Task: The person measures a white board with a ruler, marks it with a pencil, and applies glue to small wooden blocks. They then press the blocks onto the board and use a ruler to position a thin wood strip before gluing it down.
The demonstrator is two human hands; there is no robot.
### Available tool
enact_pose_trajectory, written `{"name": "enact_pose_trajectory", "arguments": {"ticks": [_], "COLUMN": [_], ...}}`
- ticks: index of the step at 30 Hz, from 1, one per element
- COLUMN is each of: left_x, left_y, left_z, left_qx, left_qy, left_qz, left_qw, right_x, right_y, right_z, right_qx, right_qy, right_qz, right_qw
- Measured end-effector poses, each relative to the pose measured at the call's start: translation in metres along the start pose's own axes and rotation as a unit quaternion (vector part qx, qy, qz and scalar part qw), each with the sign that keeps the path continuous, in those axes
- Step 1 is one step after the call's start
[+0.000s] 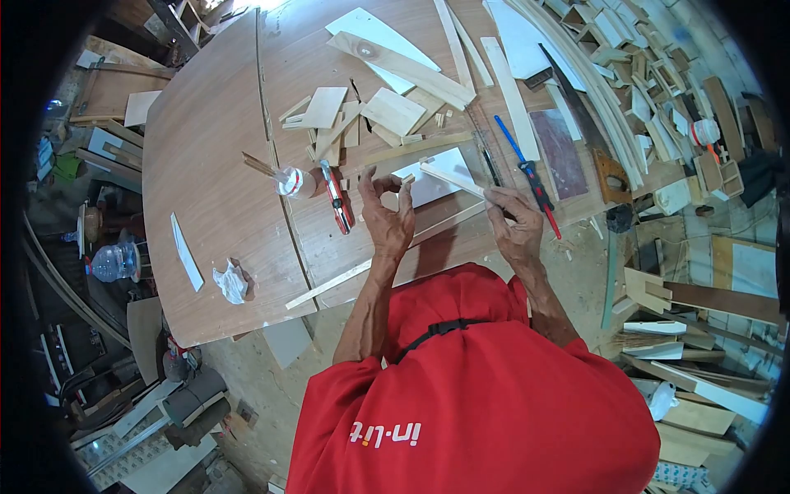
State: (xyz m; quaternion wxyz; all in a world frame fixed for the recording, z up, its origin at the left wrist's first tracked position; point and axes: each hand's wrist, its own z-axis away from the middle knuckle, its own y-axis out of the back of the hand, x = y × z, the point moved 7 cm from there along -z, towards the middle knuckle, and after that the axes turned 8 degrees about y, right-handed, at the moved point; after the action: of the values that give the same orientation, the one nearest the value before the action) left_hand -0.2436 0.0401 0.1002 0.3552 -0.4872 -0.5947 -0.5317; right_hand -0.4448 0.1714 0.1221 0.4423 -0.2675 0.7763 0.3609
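My right hand (pixel 512 221) is shut on one end of a thin white wooden strip (pixel 451 179), which slants up and left over a white sheet (pixel 440 191) on the brown table (pixel 214 165). My left hand (pixel 387 212) hovers just left of the strip's free end. Its fingers are curled and apart, with nothing clearly gripped. A red utility knife (pixel 337 198) and a small glue bottle (pixel 293 182) lie just left of my left hand.
Wood offcuts (pixel 387 107) litter the table's far side. A clear ruler (pixel 485 148), a blue-and-red tool (pixel 528 173) and a handsaw (pixel 586 123) lie to the right. A long thin batten (pixel 370 265) runs under my arms. Crumpled tissue (pixel 232 281) sits near the front edge and scrap wood is piled on the right.
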Motion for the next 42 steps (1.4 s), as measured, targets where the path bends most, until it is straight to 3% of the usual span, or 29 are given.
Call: {"name": "enact_pose_trajectory", "arguments": {"ticks": [7,11,13,14,16,17,19,26,31,34,42], "left_x": [0.009,-0.005,-0.028,-0.032,-0.054,-0.053,-0.059,-0.071,-0.071,-0.064,-0.068], "left_y": [0.001,0.003,0.002,0.004,-0.006,-0.006,-0.010,-0.017,-0.015,-0.013,-0.011], "left_z": [0.004,0.002,0.000,0.001,0.011,0.011,0.017,0.020,0.021,0.020,0.022], "left_qx": [0.010,0.021,0.000,0.000,-0.031,-0.032,-0.030,-0.033,-0.023,-0.023,-0.010], "left_qy": [-0.025,0.001,0.106,0.106,0.353,0.352,0.405,0.432,0.410,0.388,0.402], "left_qz": [-0.073,-0.036,0.167,0.167,0.340,0.340,0.400,0.454,0.378,0.352,0.368], "left_qw": [0.997,0.999,0.980,0.980,0.871,0.872,0.822,0.778,0.830,0.852,0.838], "right_x": [-0.029,-0.018,0.009,0.009,0.023,0.023,0.022,0.024,0.017,0.016,0.023], "right_y": [-0.007,-0.005,-0.003,-0.001,-0.007,-0.008,-0.015,-0.019,-0.016,-0.019,-0.006], "right_z": [-0.006,0.001,0.007,0.007,0.013,0.013,0.015,0.026,0.019,0.013,0.020], "right_qx": [-0.042,-0.010,0.020,0.021,-0.021,-0.020,-0.029,-0.041,-0.021,-0.031,-0.031], "right_qy": [0.147,0.134,-0.065,-0.065,-0.190,-0.190,-0.162,-0.134,-0.172,-0.142,-0.171], "right_qz": [0.100,0.130,0.007,0.007,-0.088,-0.088,-0.098,-0.085,-0.092,-0.077,-0.090], "right_qw": [0.983,0.982,0.998,0.998,0.978,0.978,0.981,0.986,0.980,0.986,0.981]}}
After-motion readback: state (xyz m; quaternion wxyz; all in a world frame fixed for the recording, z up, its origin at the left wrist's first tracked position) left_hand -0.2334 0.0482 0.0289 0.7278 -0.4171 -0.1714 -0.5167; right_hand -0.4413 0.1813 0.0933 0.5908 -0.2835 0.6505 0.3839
